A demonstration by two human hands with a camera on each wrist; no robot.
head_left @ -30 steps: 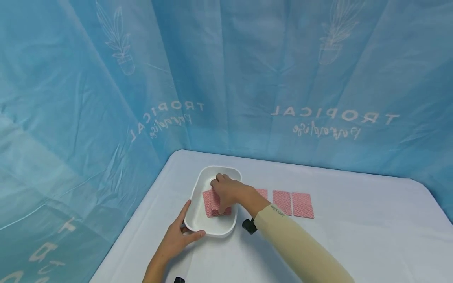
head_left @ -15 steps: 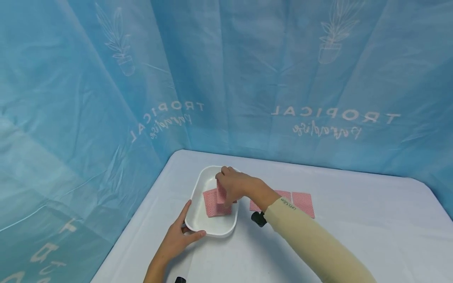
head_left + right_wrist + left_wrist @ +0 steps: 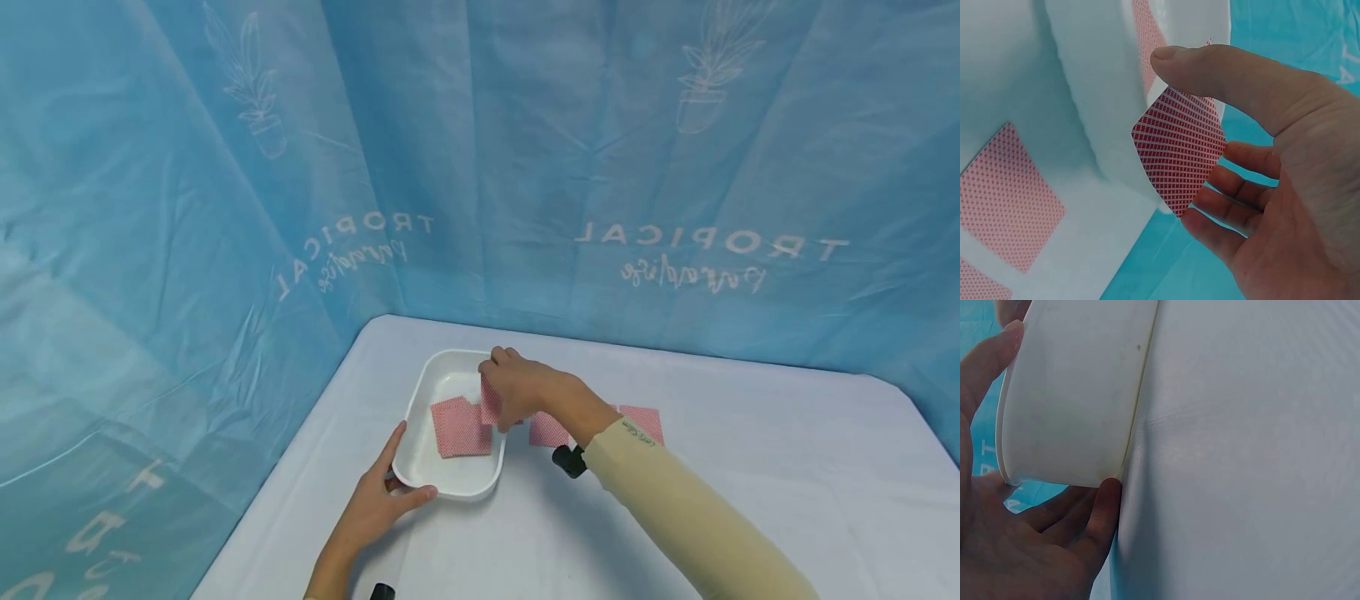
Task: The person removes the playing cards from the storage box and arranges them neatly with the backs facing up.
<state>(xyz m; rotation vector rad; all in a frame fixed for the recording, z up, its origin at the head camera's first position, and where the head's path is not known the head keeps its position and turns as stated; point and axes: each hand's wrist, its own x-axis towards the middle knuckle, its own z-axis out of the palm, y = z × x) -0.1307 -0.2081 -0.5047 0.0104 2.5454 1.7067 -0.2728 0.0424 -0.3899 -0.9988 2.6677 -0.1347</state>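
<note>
Card (image 3: pixel 1179 150), red-and-white pattern: up in the right hand (image 3: pixel 525 390), over the tub's right-hand rim. Thumb on one end, fingertips along the far edges; it bows slightly. I take the edge pinch as an easy way to lift something so thin from a flat pile. One card or a thin packet, I can't tell from here.

White tub (image 3: pixel 457 479) below, an uneven pile of cards (image 3: pixel 462 433) on its floor. Left hand (image 3: pixel 373 500) grips the near-left corner, thumb at the near rim, fingers round the left side; my reading, a brace against sliding.

On the white tablecloth (image 3: pixel 480 554), right of the tub, more cards (image 3: pixel 549 429) lie flat, pattern up, partly hidden from my head view by the right arm. Spaced, I'd guess, to keep each separate.

Writing: beige sleeve (image 3: pixel 675 500) carries small dark print, probably "Let's Slim". Blue curtain (image 3: pixel 517 167) behind says "TROPICAL Paradise", mirrored, so presumably I see its reverse; potted plants drawn above. No brand legible on tub or cards.
</note>
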